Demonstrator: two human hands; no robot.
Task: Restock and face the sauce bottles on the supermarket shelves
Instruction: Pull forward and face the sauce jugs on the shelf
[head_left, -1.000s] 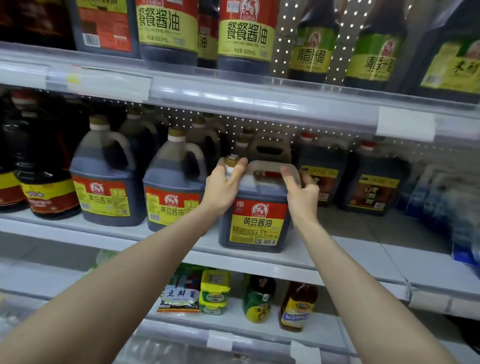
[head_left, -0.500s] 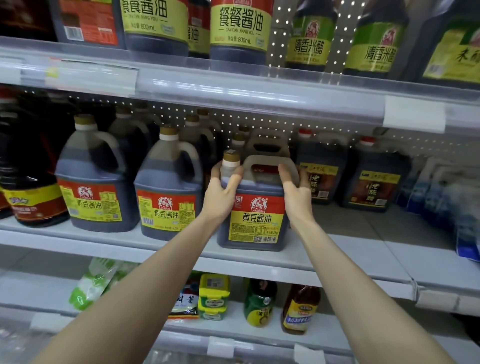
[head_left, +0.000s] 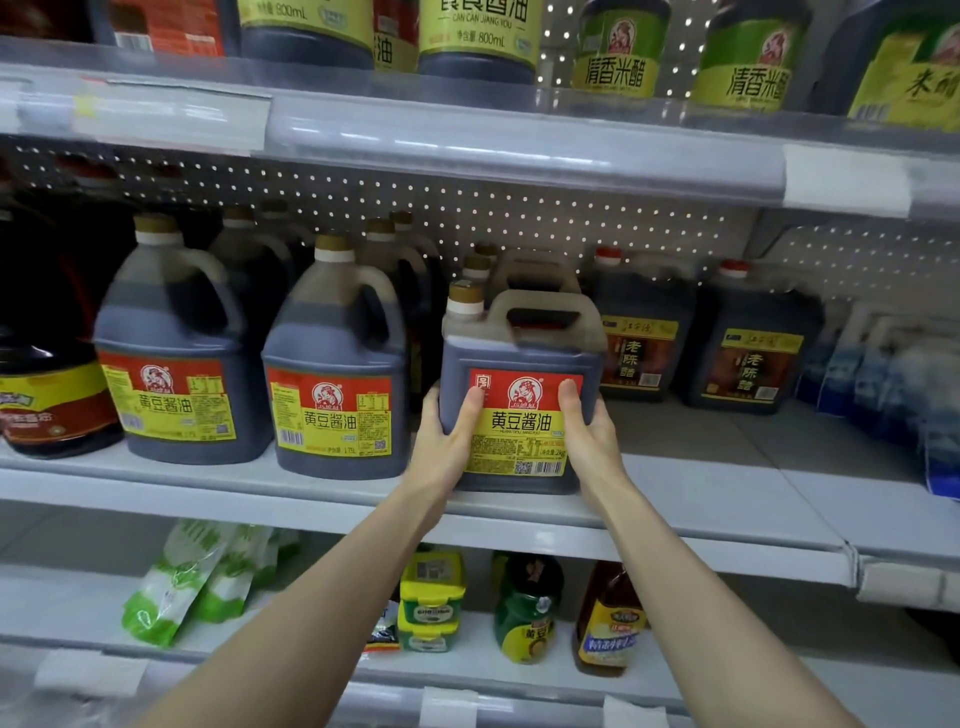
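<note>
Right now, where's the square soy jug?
Square soy jug: head view, centre of middle shelf, between left hand and right hand; round soy jug left, vinegar jug right.

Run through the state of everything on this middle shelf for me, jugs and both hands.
Square soy jug: upright on the middle shelf, capped, label facing out.
Left hand: grips the jug's left side, thumb on label.
Right hand: grips its right side, thumb on label.
Round soy jug beside it: upright, capped, label out.
Vinegar jug at right: upright, red-capped, set further back.
</note>
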